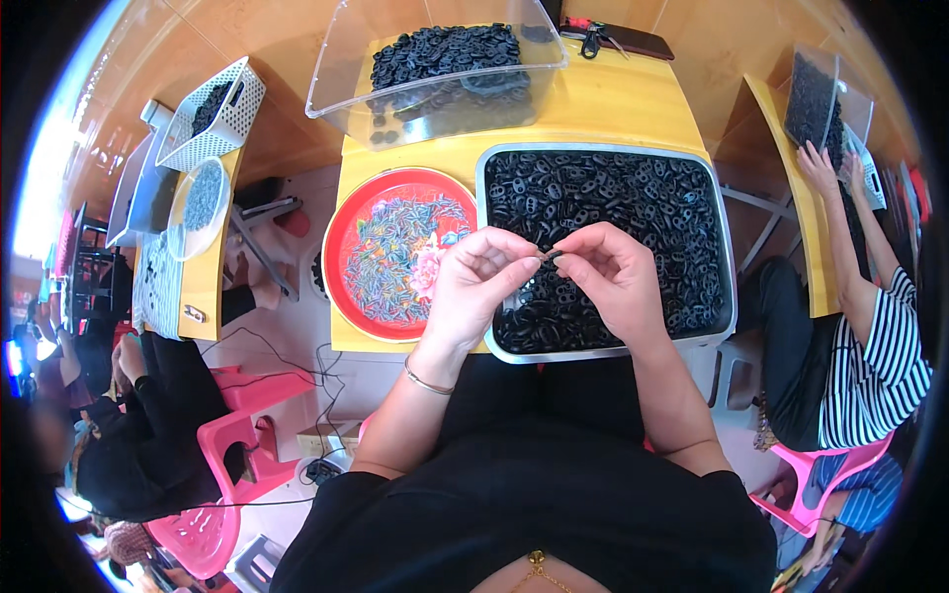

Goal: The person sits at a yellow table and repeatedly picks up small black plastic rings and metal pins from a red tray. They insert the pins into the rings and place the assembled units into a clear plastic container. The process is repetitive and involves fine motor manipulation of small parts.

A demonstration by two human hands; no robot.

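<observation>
My left hand [481, 277] and my right hand [615, 282] meet fingertip to fingertip above the left part of a metal tray [481, 203]. Thumb and forefinger are pinched on each. A small black piece [555, 259] shows at the right fingertips; what the left fingertips pinch is too small to make out. Many flat black oval pieces with two holes [633, 217] fill the metal tray under my hands. Left of it, close to my left wrist, a round red tray [334, 252] with a flower print holds many thin, short metal pins [386, 262].
A clear plastic bin [341, 94] of black pieces stands at the table's back, beside pliers [592, 42] and a dark case [643, 42]. Co-workers sit at side tables; one reaches into a clear bin [816, 94] at right. Pink chairs [232, 455] and cables lie at left.
</observation>
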